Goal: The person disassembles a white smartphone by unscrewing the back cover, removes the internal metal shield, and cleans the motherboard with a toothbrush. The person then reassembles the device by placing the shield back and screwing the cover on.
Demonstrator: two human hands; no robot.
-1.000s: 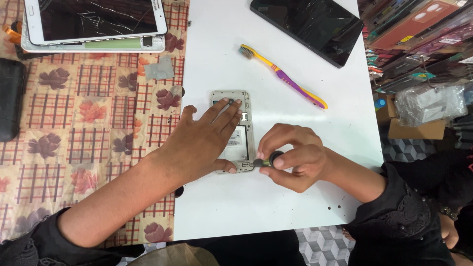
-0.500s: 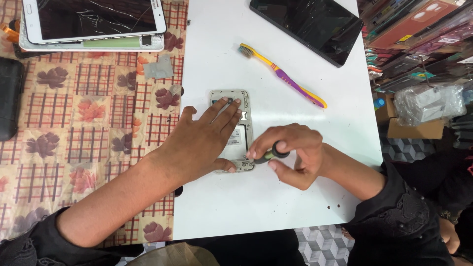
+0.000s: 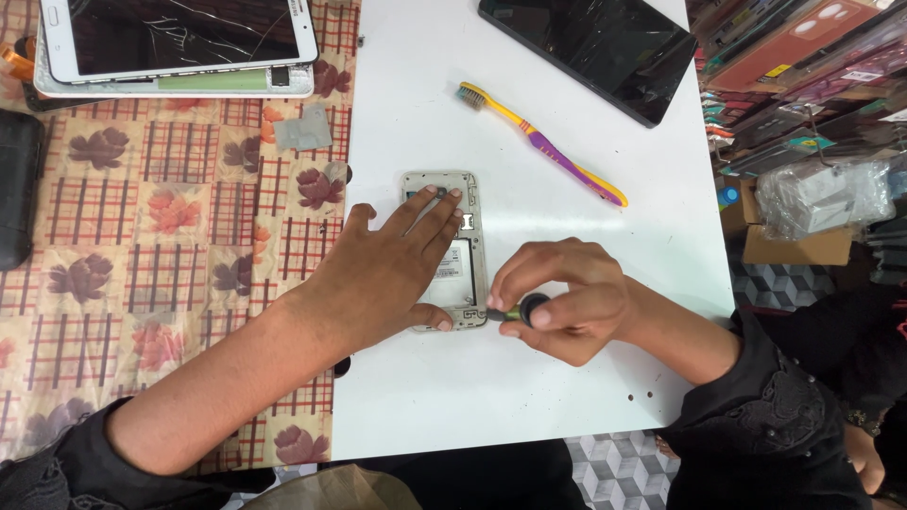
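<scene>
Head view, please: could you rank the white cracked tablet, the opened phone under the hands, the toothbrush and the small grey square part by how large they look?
1. White cracked tablet, partly cut off by the frame edge.
2. Opened phone, partly covered by the left hand.
3. Toothbrush: longer than the phone looks, but far thinner, so this order is unsure.
4. Small grey square part.

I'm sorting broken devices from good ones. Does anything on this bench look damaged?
Yes. The white tablet at the top left has a cracked screen, with lines running across the glass. The phone under the left hand lies opened, its back off.
</scene>
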